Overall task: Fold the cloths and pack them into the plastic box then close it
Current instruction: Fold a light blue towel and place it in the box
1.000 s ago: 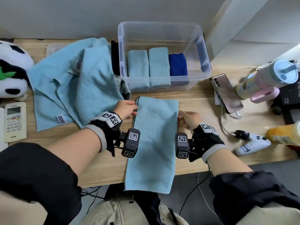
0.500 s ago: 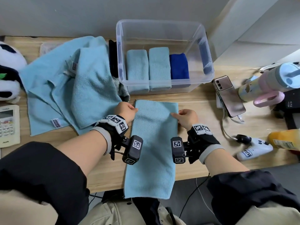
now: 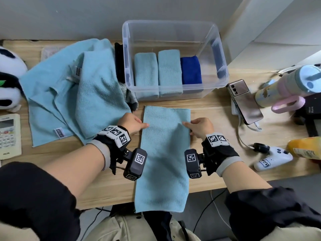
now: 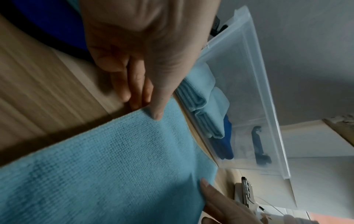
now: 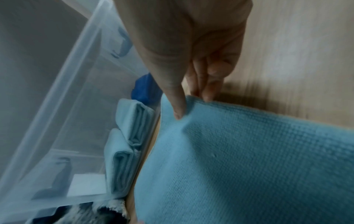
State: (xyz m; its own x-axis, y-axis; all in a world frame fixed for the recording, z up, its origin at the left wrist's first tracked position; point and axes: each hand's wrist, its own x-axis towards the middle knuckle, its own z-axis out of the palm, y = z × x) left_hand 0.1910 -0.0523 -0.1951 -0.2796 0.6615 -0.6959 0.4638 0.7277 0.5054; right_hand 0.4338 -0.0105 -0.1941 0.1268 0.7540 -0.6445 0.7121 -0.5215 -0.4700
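Panda plush (image 3: 7,79) and remote (image 3: 9,136) are running off the left edge of the head view; juice bottle (image 3: 305,148) is getting cut at the right edge. Near end of the folded cloth (image 3: 163,162) is hanging past the table edge (image 3: 107,192). A dark item (image 3: 119,63) is sitting mostly hidden between the loose cloths (image 3: 69,87) and the plastic box (image 3: 173,26). Wrist views are blurring, so the table grain is smearing. Fingers (image 5: 208,84) of the right hand (image 3: 199,126) are tucking under the cloth edge, tips hidden.

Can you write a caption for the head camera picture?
Both hands pinch a light blue cloth before the plastic box.
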